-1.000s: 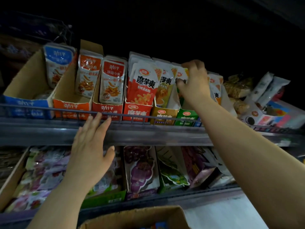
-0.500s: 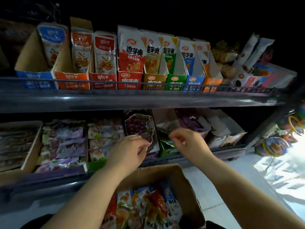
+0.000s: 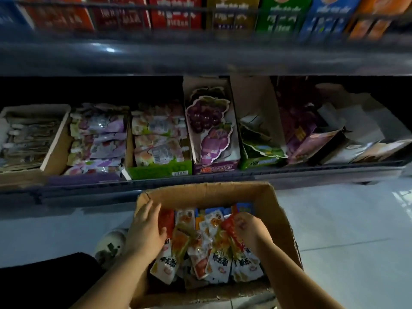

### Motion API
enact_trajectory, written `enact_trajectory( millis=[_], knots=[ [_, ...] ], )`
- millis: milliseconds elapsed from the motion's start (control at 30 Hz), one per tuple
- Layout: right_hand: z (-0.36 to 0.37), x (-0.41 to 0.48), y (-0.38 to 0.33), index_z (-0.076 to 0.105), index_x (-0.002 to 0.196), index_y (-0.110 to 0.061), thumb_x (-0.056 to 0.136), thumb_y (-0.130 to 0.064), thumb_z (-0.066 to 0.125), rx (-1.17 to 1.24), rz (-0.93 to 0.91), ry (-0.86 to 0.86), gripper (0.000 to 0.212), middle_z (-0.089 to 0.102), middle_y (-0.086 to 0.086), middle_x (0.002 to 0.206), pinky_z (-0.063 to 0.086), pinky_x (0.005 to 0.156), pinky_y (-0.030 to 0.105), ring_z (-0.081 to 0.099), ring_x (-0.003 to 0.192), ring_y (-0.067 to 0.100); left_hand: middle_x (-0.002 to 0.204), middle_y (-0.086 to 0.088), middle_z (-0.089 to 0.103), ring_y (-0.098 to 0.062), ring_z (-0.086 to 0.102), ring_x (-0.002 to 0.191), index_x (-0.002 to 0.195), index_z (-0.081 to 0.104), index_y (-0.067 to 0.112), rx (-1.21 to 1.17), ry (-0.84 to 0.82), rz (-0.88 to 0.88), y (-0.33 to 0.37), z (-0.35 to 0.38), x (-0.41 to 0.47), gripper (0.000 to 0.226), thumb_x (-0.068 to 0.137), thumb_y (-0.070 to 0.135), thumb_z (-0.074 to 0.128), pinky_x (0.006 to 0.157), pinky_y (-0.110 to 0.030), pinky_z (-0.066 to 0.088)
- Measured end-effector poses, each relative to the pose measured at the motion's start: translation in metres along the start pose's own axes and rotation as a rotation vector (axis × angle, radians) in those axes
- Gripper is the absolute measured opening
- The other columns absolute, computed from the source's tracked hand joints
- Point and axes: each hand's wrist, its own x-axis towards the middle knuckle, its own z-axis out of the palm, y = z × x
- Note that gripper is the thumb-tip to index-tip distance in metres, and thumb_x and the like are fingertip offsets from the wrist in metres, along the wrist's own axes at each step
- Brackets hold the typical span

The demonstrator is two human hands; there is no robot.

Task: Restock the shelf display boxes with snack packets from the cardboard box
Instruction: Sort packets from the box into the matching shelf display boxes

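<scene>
An open cardboard box [image 3: 207, 191] sits on the floor below me, filled with several mixed snack packets [image 3: 201, 253] in red, orange, white and blue. My left hand [image 3: 146, 230] is inside the box at its left wall, fingers fairly straight and resting on the packets. At the right side of the pile, my right hand [image 3: 250, 230] has its fingers curled down into the packets, around a red one [image 3: 229, 228]. The shelf display boxes [image 3: 278, 15] show only their blurred coloured fronts along the top edge, behind a wire rail.
The lower shelf [image 3: 200, 177] holds trays of jelly pouches [image 3: 98, 139], a purple grape box [image 3: 209, 130] and torn cartons at the right. A white shoe [image 3: 110, 244] is left of the box. Pale floor tiles [image 3: 345, 230] stretch to the right.
My view has dropped from the upper shelf to the box. Both hands have come down from the shelf and reached into the packets in the cardboard box.
</scene>
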Motion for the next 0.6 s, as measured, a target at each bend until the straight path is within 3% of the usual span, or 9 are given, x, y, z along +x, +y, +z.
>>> enact_trajectory(
  millis=[100, 167, 267, 400, 500, 600],
  knots=[
    [0.030, 0.016, 0.018, 0.056, 0.117, -0.020, 0.092, -0.033, 0.050, -0.007, 0.062, -0.081, 0.028, 0.065, 0.002, 0.113, 0.048, 0.086, 0.027, 0.060, 0.103, 0.018, 0.154, -0.005, -0.009, -0.021, 0.000, 0.143, 0.146, 0.000, 0.016, 0.101, 0.035, -0.085, -0.016, 0.023, 0.006, 0.069, 0.093, 0.032, 0.042, 0.115, -0.032, 0.008],
    [0.047, 0.028, 0.025, 0.052, 0.124, -0.022, 0.092, -0.032, 0.050, 0.018, 0.081, -0.126, 0.034, 0.061, 0.002, 0.120, 0.044, 0.090, 0.025, 0.057, 0.110, 0.018, 0.154, -0.007, -0.006, -0.024, 0.000, 0.143, 0.145, 0.006, 0.012, 0.084, 0.090, -0.093, -0.025, 0.033, 0.011, 0.068, 0.092, 0.027, 0.046, 0.115, -0.034, 0.005],
    [0.065, 0.042, 0.028, 0.040, 0.134, -0.023, 0.088, -0.024, 0.056, 0.070, 0.108, -0.169, 0.048, 0.050, 0.005, 0.132, 0.038, 0.097, 0.026, 0.047, 0.121, 0.020, 0.154, -0.010, 0.005, -0.027, 0.010, 0.141, 0.143, 0.018, 0.007, 0.052, 0.139, -0.098, -0.034, 0.045, 0.019, 0.069, 0.087, 0.021, 0.055, 0.114, -0.038, 0.012],
    [0.082, 0.061, 0.013, 0.024, 0.142, -0.025, 0.087, -0.033, 0.057, -0.156, -0.022, -0.094, 0.065, 0.014, -0.005, 0.153, 0.013, 0.115, 0.032, 0.008, 0.142, 0.018, 0.148, -0.017, 0.026, -0.035, 0.028, 0.135, 0.137, 0.035, 0.001, 0.018, 0.215, -0.081, -0.036, 0.054, 0.023, 0.061, 0.082, 0.012, 0.061, 0.105, -0.046, 0.028],
    [0.105, 0.075, -0.014, 0.022, 0.144, -0.022, 0.089, -0.034, 0.055, -0.090, -0.139, -0.200, 0.065, 0.013, -0.004, 0.155, 0.011, 0.118, 0.034, 0.004, 0.144, 0.017, 0.148, -0.016, 0.026, -0.032, 0.026, 0.136, 0.136, 0.035, 0.000, -0.069, 0.234, -0.090, -0.037, 0.056, 0.024, 0.052, 0.088, 0.009, 0.051, 0.106, -0.045, 0.028],
    [0.136, 0.080, -0.033, 0.012, 0.147, -0.020, 0.089, -0.040, 0.052, 0.006, -0.036, -0.257, 0.073, 0.007, 0.000, 0.156, 0.006, 0.117, 0.034, 0.002, 0.144, 0.019, 0.144, -0.021, 0.032, -0.037, 0.033, 0.132, 0.132, 0.041, -0.003, -0.087, 0.269, -0.044, -0.040, 0.059, 0.025, 0.049, 0.085, 0.005, 0.055, 0.102, -0.048, 0.033]
  ],
)
